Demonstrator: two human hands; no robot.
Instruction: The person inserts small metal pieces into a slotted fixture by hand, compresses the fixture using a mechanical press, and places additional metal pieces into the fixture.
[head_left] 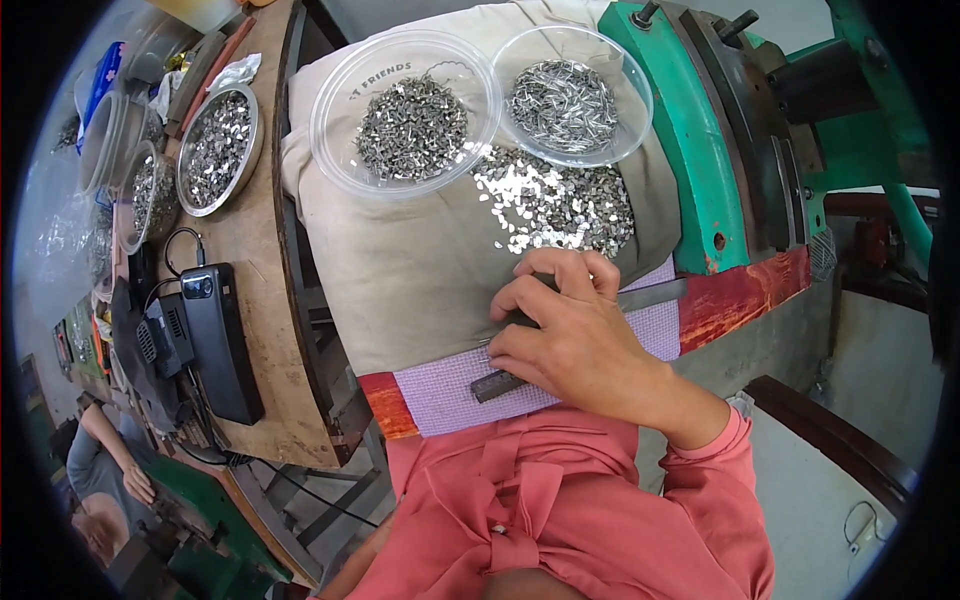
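There was the right hand [585, 345], fingers curled low over a dark grey flat metal bar [655, 294]; what they pinched, if anything, I couldn't tell. Plenty looked left: loose shiny silver metal chips [570, 205] lay heaped on the beige cloth [390, 290], just by two stocked round clear plastic tubs [332, 165]. Nothing showed as clearly finished. The left hand was out of sight.

Pieces [600, 190] on cloth [400, 270] twelve o'clock from right hand [575, 330], pin tub [632, 102] beyond, second tub [335, 125] at eleven, dish [257, 132] on counter [270, 265] at ten, machine [700, 170] at one
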